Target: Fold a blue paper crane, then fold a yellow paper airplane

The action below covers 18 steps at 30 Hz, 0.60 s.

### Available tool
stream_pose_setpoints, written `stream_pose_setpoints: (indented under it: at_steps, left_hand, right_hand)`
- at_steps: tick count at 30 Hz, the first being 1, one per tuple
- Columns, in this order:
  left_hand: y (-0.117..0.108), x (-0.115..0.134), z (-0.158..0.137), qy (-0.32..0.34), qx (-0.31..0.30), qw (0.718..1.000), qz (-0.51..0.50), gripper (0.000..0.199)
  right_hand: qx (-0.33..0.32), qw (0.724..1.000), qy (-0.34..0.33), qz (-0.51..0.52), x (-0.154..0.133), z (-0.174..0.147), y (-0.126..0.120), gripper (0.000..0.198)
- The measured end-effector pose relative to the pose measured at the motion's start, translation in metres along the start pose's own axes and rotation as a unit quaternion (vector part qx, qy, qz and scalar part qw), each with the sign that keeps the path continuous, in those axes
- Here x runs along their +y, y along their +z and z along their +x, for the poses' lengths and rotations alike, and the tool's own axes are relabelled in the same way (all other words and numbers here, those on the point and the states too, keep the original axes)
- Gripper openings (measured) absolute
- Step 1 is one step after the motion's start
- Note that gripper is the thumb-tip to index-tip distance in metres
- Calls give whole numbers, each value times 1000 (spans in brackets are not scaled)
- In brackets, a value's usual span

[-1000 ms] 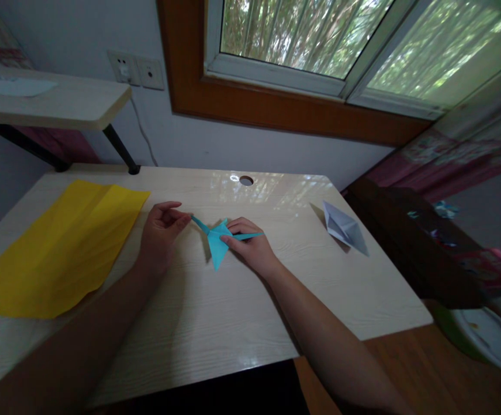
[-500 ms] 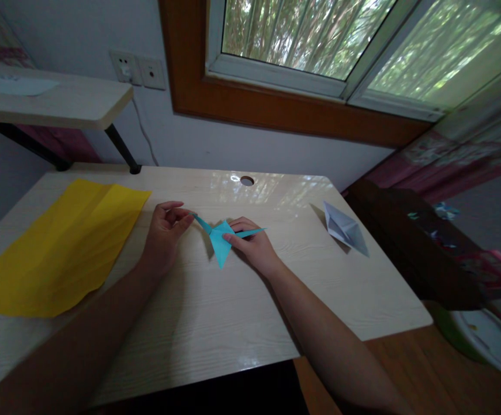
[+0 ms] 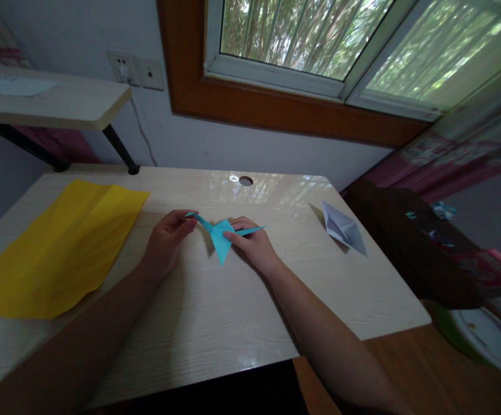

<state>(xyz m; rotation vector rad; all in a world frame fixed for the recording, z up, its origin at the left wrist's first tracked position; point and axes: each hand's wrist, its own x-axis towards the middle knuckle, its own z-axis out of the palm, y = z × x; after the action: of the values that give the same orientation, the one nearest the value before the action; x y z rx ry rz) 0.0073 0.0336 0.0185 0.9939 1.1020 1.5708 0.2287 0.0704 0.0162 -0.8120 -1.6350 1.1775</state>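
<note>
A turquoise origami crane [image 3: 221,237] is held just above the desk, its narrow points sticking out left and right and a wing pointing toward me. My right hand [image 3: 253,245] pinches its body, thumb on top and the fingers behind. At the crane's left point, which is bent at the tip, my left hand [image 3: 169,235] is closed with thumb and fingertips on the paper. Part of the crane's far side is hidden by my right fingers.
Yellow paper [image 3: 66,248] lies on the left of the desk [image 3: 233,323]. A folded white paper boat shape [image 3: 344,227] sits at the right. A raised shelf [image 3: 81,104] stands at the back left, and a round hole [image 3: 245,181] is near the back edge.
My left fingers have closed further over the crane's left point, and its tip now shows a bend. My right hand keeps the same hold on the body.
</note>
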Motion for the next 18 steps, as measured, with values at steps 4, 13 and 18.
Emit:
stream_pose_setpoints:
  at_steps: [4, 13, 18]
  left_hand:
    - [-1, 4, -1, 29, 7, 999, -18, 31]
    - [-2, -2, 2, 20, 50, 999, -2, 25]
    - [0, 1, 2, 19, 65, 997, 19, 25]
  right_hand:
    - [-5, 1000, 5, -5, -1, 0, 0, 17]
    - [-16, 1000, 13, -12, -2, 0, 0, 21]
    - [-35, 999, 24, -5, -4, -1, 0, 23]
